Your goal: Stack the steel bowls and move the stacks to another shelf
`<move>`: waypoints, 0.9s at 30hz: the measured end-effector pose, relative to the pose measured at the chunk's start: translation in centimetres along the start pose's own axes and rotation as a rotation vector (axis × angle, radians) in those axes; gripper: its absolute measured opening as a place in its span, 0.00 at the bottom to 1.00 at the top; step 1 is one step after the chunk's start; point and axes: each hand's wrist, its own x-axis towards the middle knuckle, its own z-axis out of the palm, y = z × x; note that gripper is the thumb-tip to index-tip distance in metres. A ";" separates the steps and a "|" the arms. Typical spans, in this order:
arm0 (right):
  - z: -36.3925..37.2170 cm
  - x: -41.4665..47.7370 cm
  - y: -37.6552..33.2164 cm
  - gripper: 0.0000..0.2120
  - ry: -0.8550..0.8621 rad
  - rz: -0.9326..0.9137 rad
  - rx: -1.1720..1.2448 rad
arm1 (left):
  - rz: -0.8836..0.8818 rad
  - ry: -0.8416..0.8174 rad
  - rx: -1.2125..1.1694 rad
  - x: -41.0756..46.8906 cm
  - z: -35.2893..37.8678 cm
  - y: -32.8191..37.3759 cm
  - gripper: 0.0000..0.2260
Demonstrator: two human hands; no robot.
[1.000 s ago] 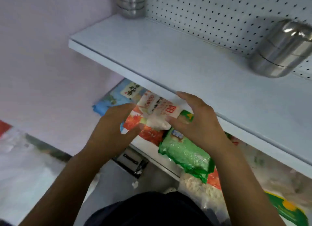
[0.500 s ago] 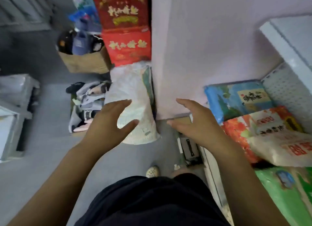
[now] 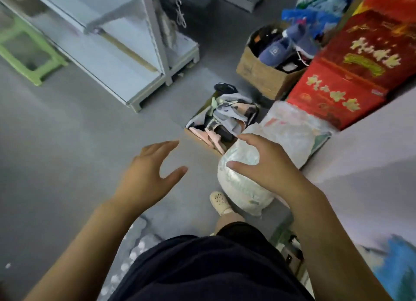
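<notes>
Grey concrete floor (image 3: 67, 165) fills the view, with no steel bowls in sight, so progress cannot be judged. Both the left hand (image 3: 146, 174) and right hand (image 3: 265, 165) hover spread and empty. Clear floor lies left; the pale metal shelf unit (image 3: 126, 53) stands far left, and a white plastic sack (image 3: 243, 188) and red printed cartons (image 3: 351, 71) crowd the right.

Grey floor (image 3: 67, 154) carries white shelf unit (image 3: 126, 59); green stool (image 3: 29, 50); cardboard shoe box (image 3: 267, 75); white sack (image 3: 245, 188).
</notes>
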 end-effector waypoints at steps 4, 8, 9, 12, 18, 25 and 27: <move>0.2 5.4 -1.9 0.33 -0.145 -0.105 -0.011 | -0.165 0.058 -0.033 1.0 -0.7 -1.2 0.30; -1.0 11.0 -3.0 0.33 -0.231 -0.204 -0.036 | -0.272 0.119 -0.039 3.8 -0.9 -0.6 0.30; -1.3 12.5 -3.3 0.33 -0.248 -0.223 -0.046 | -0.287 0.132 -0.041 4.8 -0.9 -0.4 0.30; -2.2 17.0 -4.4 0.34 -0.291 -0.284 -0.095 | -0.337 0.181 -0.063 7.8 -1.6 0.0 0.30; -0.5 23.6 -9.0 0.35 -0.427 -0.420 -0.204 | -0.473 0.318 -0.078 9.9 -3.9 -1.5 0.29; 6.5 29.0 -17.6 0.35 -0.606 -0.579 -0.286 | -0.709 0.429 -0.087 7.9 -6.7 -7.9 0.30; 8.8 30.4 -20.5 0.35 -0.624 -0.614 -0.295 | -0.754 0.483 -0.100 7.5 -8.1 -10.5 0.30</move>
